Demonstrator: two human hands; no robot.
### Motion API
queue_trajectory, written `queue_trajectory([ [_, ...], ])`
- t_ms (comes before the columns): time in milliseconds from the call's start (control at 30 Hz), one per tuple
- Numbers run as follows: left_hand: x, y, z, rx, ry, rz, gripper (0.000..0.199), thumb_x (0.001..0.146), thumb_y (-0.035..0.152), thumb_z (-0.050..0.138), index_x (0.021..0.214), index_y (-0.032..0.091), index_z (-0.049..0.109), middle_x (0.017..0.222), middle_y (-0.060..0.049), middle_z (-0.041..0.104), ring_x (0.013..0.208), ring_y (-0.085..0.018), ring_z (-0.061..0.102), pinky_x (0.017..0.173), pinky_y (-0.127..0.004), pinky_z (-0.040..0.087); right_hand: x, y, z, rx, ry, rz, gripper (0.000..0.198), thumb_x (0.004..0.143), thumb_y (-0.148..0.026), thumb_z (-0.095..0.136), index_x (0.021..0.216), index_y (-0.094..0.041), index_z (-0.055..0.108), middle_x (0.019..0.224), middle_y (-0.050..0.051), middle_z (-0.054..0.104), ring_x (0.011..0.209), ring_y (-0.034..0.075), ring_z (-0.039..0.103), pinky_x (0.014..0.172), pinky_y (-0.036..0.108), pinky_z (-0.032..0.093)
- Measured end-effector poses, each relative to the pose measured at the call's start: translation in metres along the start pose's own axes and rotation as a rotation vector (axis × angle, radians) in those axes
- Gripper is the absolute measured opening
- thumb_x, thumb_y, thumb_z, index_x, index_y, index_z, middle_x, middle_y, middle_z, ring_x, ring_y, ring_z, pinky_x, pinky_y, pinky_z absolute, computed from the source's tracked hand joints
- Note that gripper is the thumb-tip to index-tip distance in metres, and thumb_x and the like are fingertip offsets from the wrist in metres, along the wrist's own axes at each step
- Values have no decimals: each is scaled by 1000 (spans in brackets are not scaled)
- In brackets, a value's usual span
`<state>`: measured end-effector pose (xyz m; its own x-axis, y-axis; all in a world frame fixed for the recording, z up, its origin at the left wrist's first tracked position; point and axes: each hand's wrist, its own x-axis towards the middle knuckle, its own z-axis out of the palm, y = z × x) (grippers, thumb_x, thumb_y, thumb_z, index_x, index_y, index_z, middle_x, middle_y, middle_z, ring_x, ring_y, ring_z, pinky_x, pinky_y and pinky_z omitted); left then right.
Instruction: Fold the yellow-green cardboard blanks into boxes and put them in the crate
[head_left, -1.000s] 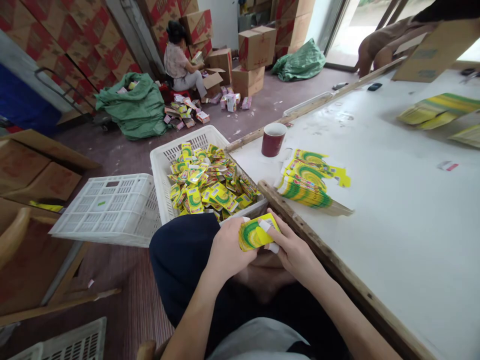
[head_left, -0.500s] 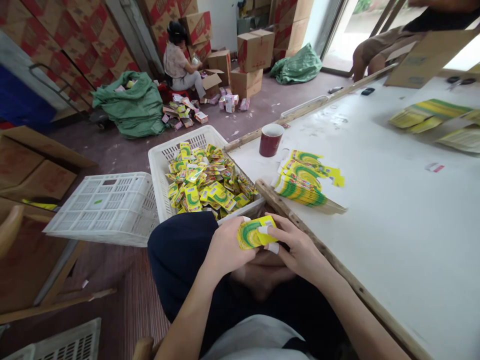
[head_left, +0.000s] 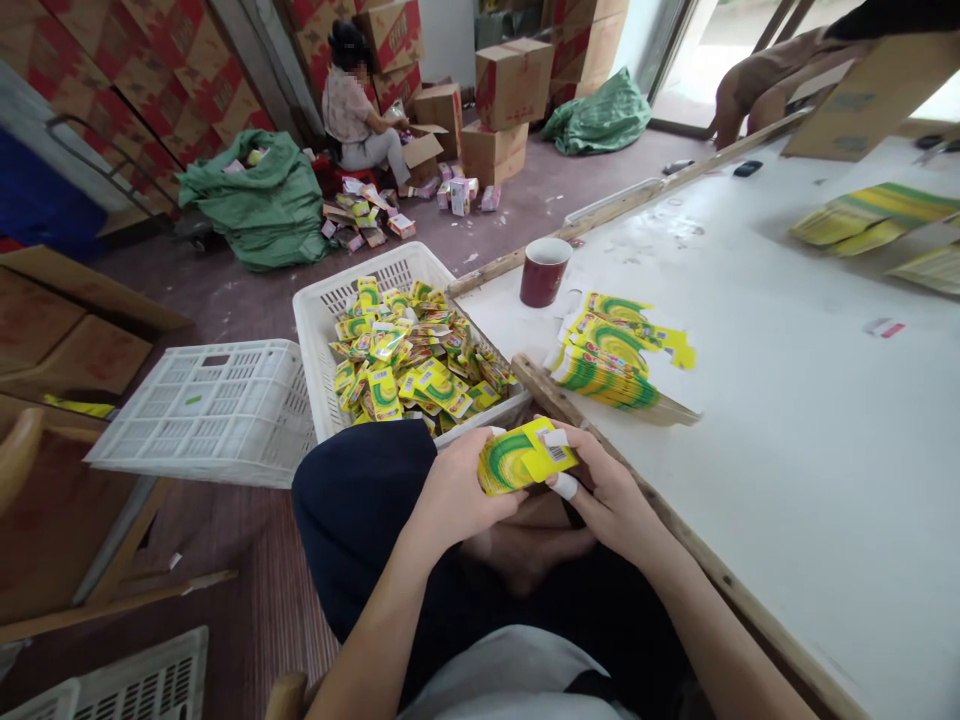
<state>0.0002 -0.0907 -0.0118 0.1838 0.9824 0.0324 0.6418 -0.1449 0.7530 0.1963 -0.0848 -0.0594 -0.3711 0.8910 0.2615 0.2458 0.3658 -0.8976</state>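
A small yellow and green printed carton (head_left: 507,461) is gripped in my left hand (head_left: 456,492) above my lap. At its right end a yellow flap with a barcode (head_left: 556,453) shows, pinched between the thumb and fingers of my right hand (head_left: 604,492). White tape wraps some of my right fingertips. Whether anything is inside the carton is hidden. Beyond my left knee stands a white plastic basket (head_left: 306,365) heaped with similar yellow cartons (head_left: 442,385). A fanned stack of flat yellow and green cartons (head_left: 607,365) lies on the white table (head_left: 787,450) to the right.
A dark red mug (head_left: 544,275) stands at the table's wooden edge. An upturned white crate (head_left: 202,405) is left of the basket. Across the room a person (head_left: 360,115) sits among boxes, near a green sack (head_left: 259,205). Another person's legs (head_left: 757,85) are behind the table.
My right hand has shifted slightly right, and more of the barcoded yellow flap now sticks out from the carton. My left hand keeps its grip. The view has tilted a little.
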Motion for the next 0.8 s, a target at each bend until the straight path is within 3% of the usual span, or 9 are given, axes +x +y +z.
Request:
queue_trajectory([
  [100, -4, 2, 3, 52, -9, -10, 40, 68, 30, 73, 104, 20, 59, 100, -6, 69, 92, -24, 66, 83, -36, 52, 2, -1, 12, 91, 25, 78, 50, 91, -38, 60, 136, -25, 42, 139, 13, 54, 126, 28, 55, 104, 45, 48],
  [233, 0, -4, 4, 91, 1, -7, 41, 69, 30, 72, 107, 21, 57, 102, -5, 69, 94, -24, 66, 84, -37, 53, 6, -2, 18, 170, 49, 120, 71, 87, -40, 64, 146, -26, 27, 149, 14, 43, 134, 30, 48, 109, 51, 43],
  [300, 13, -13, -6, 141, 142, -30, 54, 67, 31, 76, 114, 20, 54, 113, -10, 66, 104, -27, 64, 91, -40, 51, 9, 0, 15, 202, 81, 139, 81, 85, -43, 67, 149, -29, 19, 153, 15, 38, 129, 30, 54, 105, 52, 47],
  [367, 32, -21, -24, 257, 410, -85, 79, 59, 36, 84, 125, 13, 46, 131, -20, 55, 125, -36, 51, 104, -49, 42, 10, 6, 10, 207, 127, 154, 81, 85, -45, 66, 149, -32, 19, 152, 16, 40, 117, 29, 62, 98, 52, 53],
  [433, 52, -25, -48, 374, 602, -143, 100, 51, 43, 89, 131, 9, 38, 144, -27, 40, 138, -44, 33, 112, -58, 29, 10, 14, 6, 148, 169, 174, 70, 85, -42, 65, 144, -30, 30, 144, 15, 49, 109, 28, 66, 92, 50, 56],
  [467, 61, -24, -60, 402, 605, -131, 98, 55, 45, 87, 132, 10, 37, 143, -26, 40, 138, -43, 34, 112, -58, 28, 10, 19, 6, 107, 176, 185, 63, 85, -40, 65, 140, -29, 37, 139, 15, 55, 106, 27, 67, 91, 49, 57],
  [533, 74, -20, -83, 480, 506, -33, 85, 65, 50, 81, 130, 12, 41, 140, -22, 45, 136, -40, 37, 112, -55, 30, 7, 29, 9, 44, 157, 208, 50, 85, -34, 62, 132, -26, 48, 128, 13, 62, 101, 25, 69, 90, 47, 57],
  [667, 94, -18, -111, 686, 143, 230, 66, 77, 52, 70, 127, 16, 47, 134, -16, 52, 131, -34, 42, 110, -50, 34, 2, 49, 28, 21, 80, 213, 41, 84, -27, 57, 125, -24, 57, 120, 10, 67, 99, 24, 70, 90, 44, 58],
  [800, 117, -56, -110, 947, -279, 235, 62, 82, 42, 67, 131, 13, 45, 138, -20, 50, 132, -34, 43, 109, -47, 36, 8, 61, 43, -24, 28, 200, 36, 83, -25, 54, 118, -23, 62, 114, 9, 69, 104, 24, 67, 94, 46, 55],
])
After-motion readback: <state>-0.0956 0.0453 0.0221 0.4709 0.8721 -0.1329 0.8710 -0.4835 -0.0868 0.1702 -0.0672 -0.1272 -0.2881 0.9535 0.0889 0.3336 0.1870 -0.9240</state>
